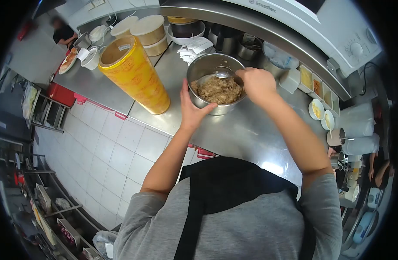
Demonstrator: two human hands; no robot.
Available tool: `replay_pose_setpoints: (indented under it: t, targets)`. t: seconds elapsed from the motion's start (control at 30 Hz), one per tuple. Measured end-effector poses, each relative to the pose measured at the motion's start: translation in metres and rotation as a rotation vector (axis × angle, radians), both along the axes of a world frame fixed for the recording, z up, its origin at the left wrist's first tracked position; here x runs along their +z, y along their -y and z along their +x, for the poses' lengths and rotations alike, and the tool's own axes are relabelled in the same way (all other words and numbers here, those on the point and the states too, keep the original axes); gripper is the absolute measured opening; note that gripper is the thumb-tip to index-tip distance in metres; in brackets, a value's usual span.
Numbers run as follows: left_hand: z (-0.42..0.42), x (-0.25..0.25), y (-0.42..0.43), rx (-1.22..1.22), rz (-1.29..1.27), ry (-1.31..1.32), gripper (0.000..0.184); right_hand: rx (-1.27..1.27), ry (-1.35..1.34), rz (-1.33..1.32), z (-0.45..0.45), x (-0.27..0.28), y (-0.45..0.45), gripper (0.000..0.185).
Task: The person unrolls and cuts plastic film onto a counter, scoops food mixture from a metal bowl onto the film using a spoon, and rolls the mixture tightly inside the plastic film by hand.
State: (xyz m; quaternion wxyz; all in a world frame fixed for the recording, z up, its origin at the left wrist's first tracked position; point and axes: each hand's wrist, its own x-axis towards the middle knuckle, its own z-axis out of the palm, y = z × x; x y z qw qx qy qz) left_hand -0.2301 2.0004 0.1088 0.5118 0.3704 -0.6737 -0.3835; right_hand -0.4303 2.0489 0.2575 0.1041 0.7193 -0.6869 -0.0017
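In the head view, holds the steel bowl (pixel 203 66) on the metal counter (pixel 251 134) with the left hand (pixel 193 113), fingers wide along the outer wall and thumb at the near rim. Closes the right hand (pixel 258 86) narrowly around the handle of the metal spoon (pixel 222 74), over the right side of the bowl; cannot tell how each finger lies under the fist. Has the lumpy brown mixture (pixel 220 92) inside the bowl, just below the spoon. Seems to be at a stirring or scooping step; cannot tell which. Calls, in any further stroke, for a firm left brace against the push and a spoon kept low enough to gather mixture from the wall without flicking it over the rim. Shows the large yellow roll (pixel 136 78) left of the bowl, with paper slips (pixel 194 48) just beyond it and lidded tubs (pixel 147 29) farther beyond to the left. Shows, right of the bowl, the sectioned tray (pixel 312 94) and two small white bowls (pixel 315 116), with food in both
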Motion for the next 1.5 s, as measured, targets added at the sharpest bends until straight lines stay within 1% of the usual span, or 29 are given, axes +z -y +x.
replay_pose_setpoints:
  t: [0.03, 0.13, 0.23, 0.27, 0.37, 0.53, 0.7, 0.8, 0.9, 1.1, 1.2, 1.3, 1.33, 1.47, 1.5]
  targets:
    - [0.001, 0.0, 0.0, 0.004, 0.017, 0.012, 0.124, 0.0, -0.031, 0.014, 0.002, 0.001, 0.001, 0.021]
    - [-0.001, 0.007, -0.006, 0.016, 0.052, 0.028, 0.124, 0.066, -0.05, 0.022, 0.017, -0.008, 0.009, 0.018]
    - [-0.004, 0.008, -0.008, 0.028, 0.059, 0.013, 0.124, 0.084, -0.145, 0.19, 0.031, -0.027, 0.022, 0.017]
    - [-0.003, 0.012, -0.01, 0.03, 0.067, 0.021, 0.124, 0.117, -0.098, 0.153, 0.037, -0.029, 0.021, 0.016]
    - [-0.008, 0.01, -0.013, 0.052, 0.076, 0.011, 0.124, 0.134, -0.043, 0.235, 0.051, -0.027, 0.017, 0.017]
    - [-0.012, 0.008, -0.017, 0.07, 0.044, -0.005, 0.124, 0.12, -0.036, 0.303, 0.047, -0.032, 0.02, 0.017]
    - [-0.014, 0.013, -0.024, 0.123, 0.019, 0.043, 0.123, 0.144, 0.008, 0.347, 0.055, -0.017, 0.004, 0.017]
    - [-0.013, 0.016, -0.026, 0.122, 0.017, 0.052, 0.122, 0.126, 0.037, 0.264, 0.043, -0.027, 0.007, 0.018]
    - [-0.016, 0.018, -0.029, 0.13, 0.031, 0.055, 0.122, 0.118, -0.019, 0.368, 0.04, -0.017, 0.0, 0.018]
    - [-0.022, 0.015, -0.032, 0.171, 0.002, 0.053, 0.12, -0.031, 0.24, 0.401, 0.03, 0.009, -0.017, 0.019]
    - [-0.022, 0.013, -0.031, 0.171, -0.001, 0.049, 0.124, 0.192, 0.485, 0.232, -0.014, -0.013, -0.01, 0.02]
    - [-0.02, 0.014, -0.029, 0.156, -0.003, 0.055, 0.119, -0.116, 0.993, 0.622, -0.037, 0.005, 0.0, 0.021]
    - [-0.02, 0.011, -0.028, 0.153, -0.003, 0.038, 0.118, -0.211, 1.191, 0.64, -0.04, 0.012, -0.003, 0.021]
    - [-0.024, 0.004, -0.028, 0.16, 0.006, -0.005, 0.117, -0.248, 1.455, 0.601, -0.051, 0.032, -0.008, 0.022]
    - [-0.024, 0.004, -0.031, 0.167, 0.013, -0.013, 0.116, -0.23, 1.475, 0.593, -0.054, 0.036, -0.011, 0.022]
